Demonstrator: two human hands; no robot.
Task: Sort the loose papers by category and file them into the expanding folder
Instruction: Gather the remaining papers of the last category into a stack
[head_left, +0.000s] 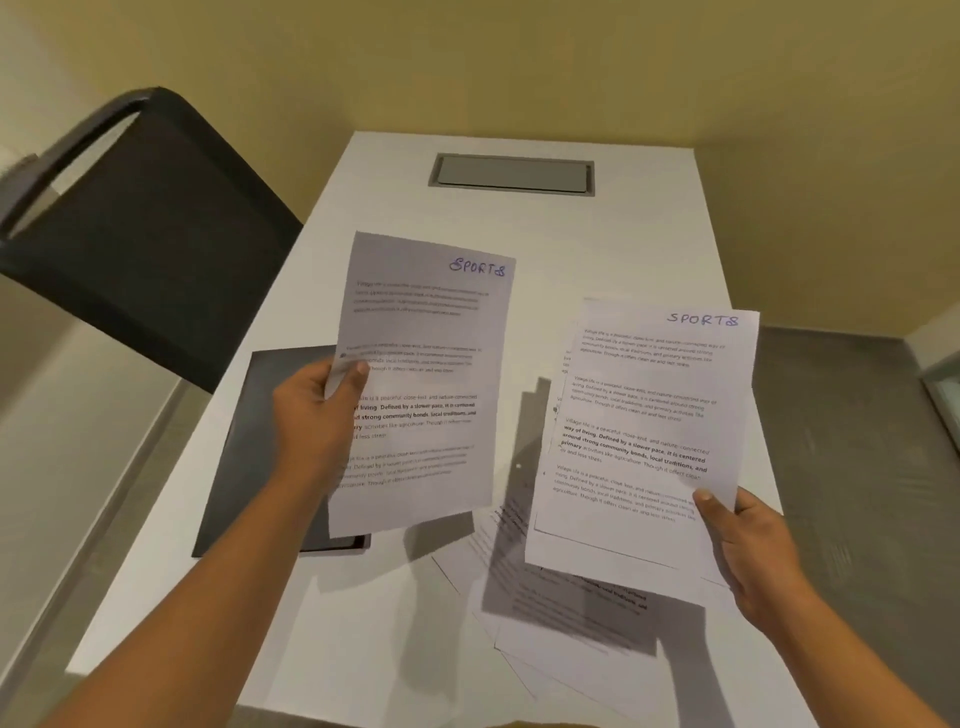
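Observation:
My left hand (317, 410) pinches the left edge of a single printed sheet (426, 364) marked "SPORTS" in blue ink, held up above the table. My right hand (748, 540) grips the lower right corner of a small stack of sheets (644, 415), the top one also marked "SPORTS". A dark grey expanding folder (260, 447) lies flat on the table under my left hand, partly hidden by the sheet. More loose papers (561, 623) lie spread on the table below the stack.
The white table (395, 623) has a grey cable hatch (511, 174) at its far end. A black chair (140, 228) stands at the table's left side. A yellow wall rises behind, and grey floor lies to the right.

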